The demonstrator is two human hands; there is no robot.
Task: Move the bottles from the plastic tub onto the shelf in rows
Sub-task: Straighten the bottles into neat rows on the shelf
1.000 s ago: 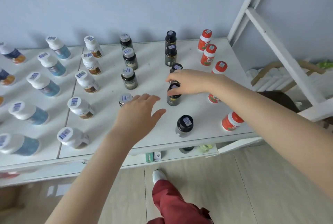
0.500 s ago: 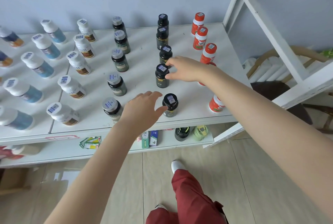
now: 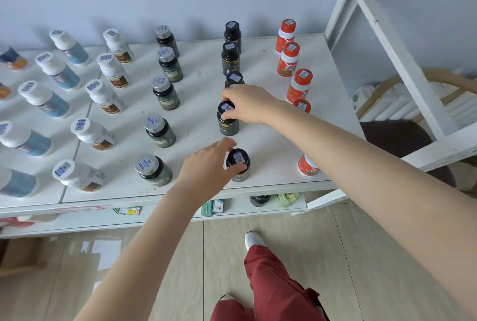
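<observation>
Head view: white shelf [image 3: 204,104], centre of frame, carrying upright bottles in rows running front to back: blue-labelled bottles [image 3: 45,98] at left, then brown-labelled bottles [image 3: 104,96], silver-capped bottles [image 3: 165,93], black-capped ones, and red-capped bottles [image 3: 299,84] at right. Left hand [image 3: 206,168], lower centre, fingers and thumb curled round the cap of the front black-capped bottle [image 3: 238,158], which stands near the shelf's front edge. Right hand [image 3: 249,104], just above it, fingertips pinching the cap of the next black-capped bottle [image 3: 228,126], standing in the same row.

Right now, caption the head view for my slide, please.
Left hand pinches the front black-capped dark bottle on the white shelf; right hand pinches the cap of the black-capped bottle behind it.
</observation>
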